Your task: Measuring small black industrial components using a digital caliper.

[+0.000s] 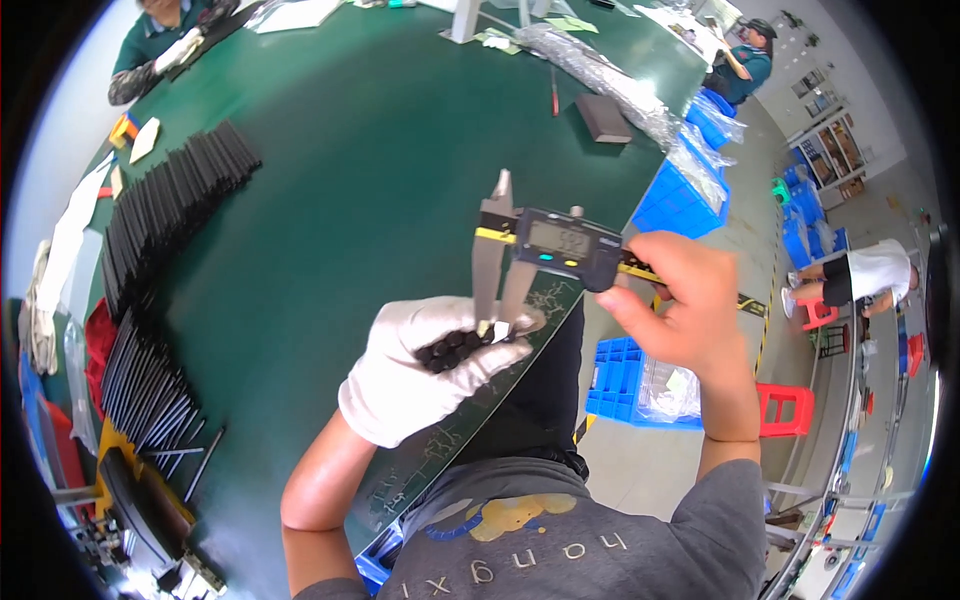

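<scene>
My left hand (420, 365), in a white glove, grips a bundle of thin black rods (458, 349) end-on over the edge of the green table (370, 180). My right hand (680, 310), bare, holds a digital caliper (545, 250) by its sliding body, thumb near the display. The caliper's metal jaws (497, 300) point down and close around one rod tip at the bundle's right end.
Long rows of black rods (160, 230) lie along the table's left side. A dark flat block (603, 117) and plastic wrap (610, 85) sit at the far right edge. Blue crates (625, 380) and a red stool (785, 410) stand on the floor. Other people work at the far end.
</scene>
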A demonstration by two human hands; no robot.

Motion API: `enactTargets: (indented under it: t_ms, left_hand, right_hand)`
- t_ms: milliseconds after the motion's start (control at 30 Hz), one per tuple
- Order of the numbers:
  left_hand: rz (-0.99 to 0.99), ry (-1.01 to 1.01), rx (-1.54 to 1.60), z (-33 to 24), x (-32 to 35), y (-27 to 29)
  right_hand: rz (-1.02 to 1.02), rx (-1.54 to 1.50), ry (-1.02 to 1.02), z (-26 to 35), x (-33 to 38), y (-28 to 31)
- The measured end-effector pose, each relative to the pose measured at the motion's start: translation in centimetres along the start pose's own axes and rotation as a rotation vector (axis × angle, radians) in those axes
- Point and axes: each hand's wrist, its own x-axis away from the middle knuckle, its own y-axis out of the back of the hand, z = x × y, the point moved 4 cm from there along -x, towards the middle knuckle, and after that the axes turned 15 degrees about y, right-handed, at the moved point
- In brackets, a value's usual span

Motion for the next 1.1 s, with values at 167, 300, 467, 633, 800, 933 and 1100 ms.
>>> enactTargets:
  t_ms: [167,300,467,633,800,933,1100]
  left_hand:
    - [-0.014,0.005,0.017,0.4,0.0,0.2]
    - [0.045,0.012,-0.009,-0.1,-0.2,0.1]
    - [0.106,-0.039,-0.054,-0.2,-0.6,0.7]
    - [0.247,0.036,-0.075,-0.8,-0.6,0.6]
    - [0.281,0.032,-0.083,-0.7,-0.5,0.7]
    - [0.296,0.052,-0.056,-0.7,-0.6,0.9]
    - [0.309,0.051,-0.041,-0.6,-0.8,0.8]
  right_hand:
    - [0.048,0.029,-0.003,-0.3,0.3,-0.3]
    - [-0.025,-0.014,0.072,-0.6,0.7,-0.4]
    - [0.007,-0.086,0.072,-0.7,-0.1,-0.2]
    - [-0.024,-0.070,0.213,-1.0,-1.3,-0.7]
    - [0.019,-0.030,0.285,-1.0,-2.3,-0.8]
    - [0.026,-0.031,0.310,-1.3,-2.5,-1.2]
    - [0.013,-0.009,0.327,-1.4,-2.7,-1.0]
